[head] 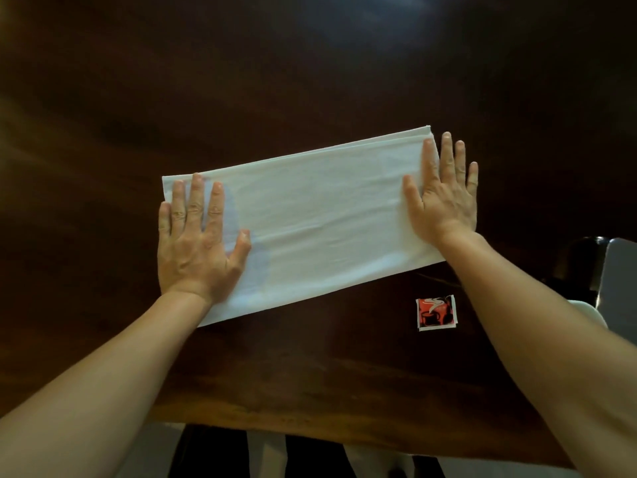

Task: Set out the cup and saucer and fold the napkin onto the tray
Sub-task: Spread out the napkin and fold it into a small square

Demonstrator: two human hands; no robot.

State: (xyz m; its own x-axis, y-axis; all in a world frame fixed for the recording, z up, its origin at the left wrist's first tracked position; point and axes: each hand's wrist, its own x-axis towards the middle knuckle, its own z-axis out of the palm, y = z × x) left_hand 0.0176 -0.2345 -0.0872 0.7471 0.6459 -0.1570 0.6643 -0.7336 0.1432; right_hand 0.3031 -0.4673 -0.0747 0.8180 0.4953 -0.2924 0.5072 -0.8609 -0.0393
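A white cloth napkin (317, 215) lies folded into a long rectangle on the dark wooden table (275, 81), slanting up to the right. My left hand (196, 243) rests flat on its left end, fingers spread. My right hand (444, 198) presses flat on its right end, with the outer fingers over the table beyond the cloth's edge. Neither hand grips anything. No cup, saucer or tray is in view.
A small red sachet with a cup picture (436, 312) lies on the table below the napkin's right end. At the right edge stand a dark object (582, 260) and a grey one (620, 281). The table's near edge (310, 426) runs along the bottom.
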